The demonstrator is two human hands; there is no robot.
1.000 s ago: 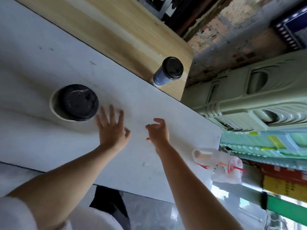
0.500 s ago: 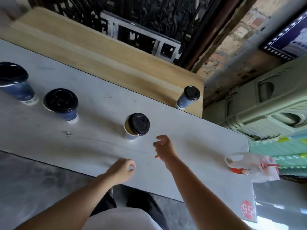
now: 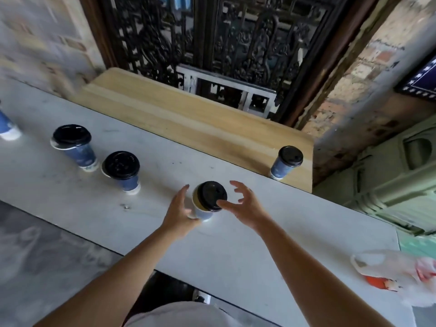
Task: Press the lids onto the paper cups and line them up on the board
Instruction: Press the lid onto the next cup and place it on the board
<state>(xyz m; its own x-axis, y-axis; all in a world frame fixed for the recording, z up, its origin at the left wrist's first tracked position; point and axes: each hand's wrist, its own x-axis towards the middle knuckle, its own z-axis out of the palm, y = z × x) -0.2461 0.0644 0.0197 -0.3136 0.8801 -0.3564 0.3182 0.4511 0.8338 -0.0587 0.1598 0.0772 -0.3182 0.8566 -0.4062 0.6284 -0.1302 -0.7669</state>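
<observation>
Half a second back both hands were short of the cup (image 3: 202, 212). Now I see the left hand (image 3: 178, 214) wrapping its side and the right hand (image 3: 245, 204) spread loose, thumb touching the skewed lid (image 3: 211, 195). The cup stands upright on the table (image 3: 259, 244), mouth up.

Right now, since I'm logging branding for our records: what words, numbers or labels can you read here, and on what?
No text here is readable.
On the lid of the centre cup: raised marks, too blurred.
On the blue cup on the wooden board: pattern only, no legible words.
On the blue sign: white marks, too blurred.
On the plastic bag: red print, unreadable.
</observation>
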